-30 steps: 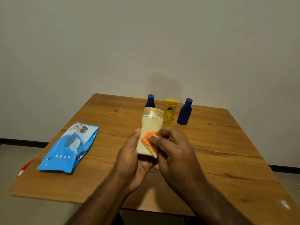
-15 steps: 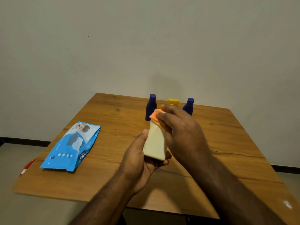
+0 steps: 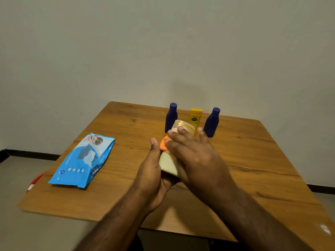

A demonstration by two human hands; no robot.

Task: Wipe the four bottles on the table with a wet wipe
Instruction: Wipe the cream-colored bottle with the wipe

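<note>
My left hand [image 3: 154, 176] holds a cream bottle [image 3: 168, 164] by its lower part, tilted away from me above the table [image 3: 253, 160]. Its clear cap [image 3: 183, 125] points toward the wall. My right hand [image 3: 192, 154] lies over the bottle's upper half and presses an orange wipe [image 3: 163, 144] against it; most of the wipe is hidden under the fingers. At the back of the table stand a dark blue bottle [image 3: 171, 117], a yellow bottle [image 3: 195, 116] and a second dark blue bottle [image 3: 211, 122].
A blue pack of wet wipes [image 3: 83, 161] lies flat on the table's left side. Something red [image 3: 35, 182] shows on the floor beyond the left edge. The plain wall is right behind the table.
My right hand with the wipe slid from the bottle's middle up to its cap, then back down onto the upper body. The left hand tilted the bottle more to the right.
</note>
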